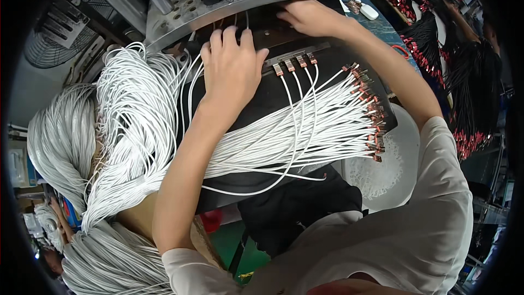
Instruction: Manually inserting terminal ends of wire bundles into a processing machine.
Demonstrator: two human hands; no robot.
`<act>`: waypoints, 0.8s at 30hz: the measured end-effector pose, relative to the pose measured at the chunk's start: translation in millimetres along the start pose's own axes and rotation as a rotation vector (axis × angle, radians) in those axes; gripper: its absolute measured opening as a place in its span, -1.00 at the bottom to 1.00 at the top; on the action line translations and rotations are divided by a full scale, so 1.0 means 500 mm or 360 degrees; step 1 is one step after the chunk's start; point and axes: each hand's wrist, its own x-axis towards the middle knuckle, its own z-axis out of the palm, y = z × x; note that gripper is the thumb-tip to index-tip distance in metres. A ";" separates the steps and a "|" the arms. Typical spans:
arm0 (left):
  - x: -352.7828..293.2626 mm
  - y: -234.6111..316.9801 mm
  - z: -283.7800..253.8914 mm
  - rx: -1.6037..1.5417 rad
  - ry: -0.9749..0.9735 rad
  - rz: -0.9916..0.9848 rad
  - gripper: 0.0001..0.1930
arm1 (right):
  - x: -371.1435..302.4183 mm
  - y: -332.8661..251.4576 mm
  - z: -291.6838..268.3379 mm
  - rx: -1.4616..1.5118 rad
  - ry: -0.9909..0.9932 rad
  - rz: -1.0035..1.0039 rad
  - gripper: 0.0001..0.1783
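Note:
My left hand (233, 68) reaches to the dark bed of a machine under its metal plate (229, 3), its fingers stretched out and spread. Thin cable ends show by its fingertips. Farther right, my right hand (314, 17) is partly beneath the plate, fingers curled inward; whatever they hold is lost in shadow. Several white cables with small metal connectors (290, 65) lie along a metal strip (270, 61), between and below the hands. Nearer me, a thick bundle of white cables (284, 131) spreads across the black work surface, its copper-and-metal connector ends (375, 114) at the right.
Large coils of white cable (136, 114) and grey-white cable (60, 136) crowd the left. A whitish round tub (401, 169) stands at the right. Black cables with red ends (469, 87) hang at the far right, beside a blue table (376, 27). A fan (60, 43) is at the far left.

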 end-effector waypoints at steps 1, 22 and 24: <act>0.016 -0.003 0.011 0.0096 -0.0147 -0.0107 -0.67 | 0.027 0.017 0.015 -0.0009 -0.0019 0.0114 -0.62; -0.055 -0.094 -0.235 -0.0703 0.0118 -0.0032 -0.94 | -0.006 -0.013 -0.048 0.0315 0.0250 0.0538 -0.66; -0.097 -0.225 -0.299 -0.0926 0.0052 -0.0888 -0.71 | -0.068 -0.022 -0.094 0.0535 0.0017 0.0677 -0.69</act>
